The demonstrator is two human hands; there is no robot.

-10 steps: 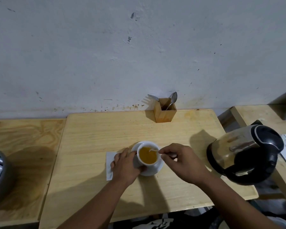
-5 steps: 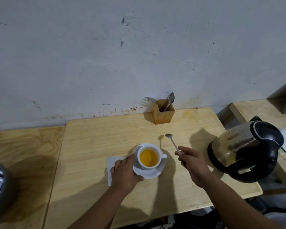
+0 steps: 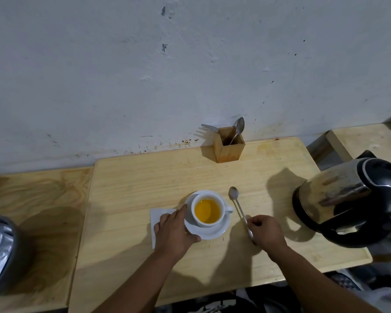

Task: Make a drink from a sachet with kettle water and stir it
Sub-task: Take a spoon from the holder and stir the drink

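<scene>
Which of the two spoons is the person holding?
The long-handled spoon beside the cup, in the right hand; the other spoon stands in the wooden holder.

At centre frame, a white cup (image 3: 209, 210) of orange drink (image 3: 207, 210) sits on a white saucer (image 3: 215, 232). The table (image 3: 131, 186) is pale grained wood; the kettle (image 3: 350, 199) at right is silver and black.
</scene>
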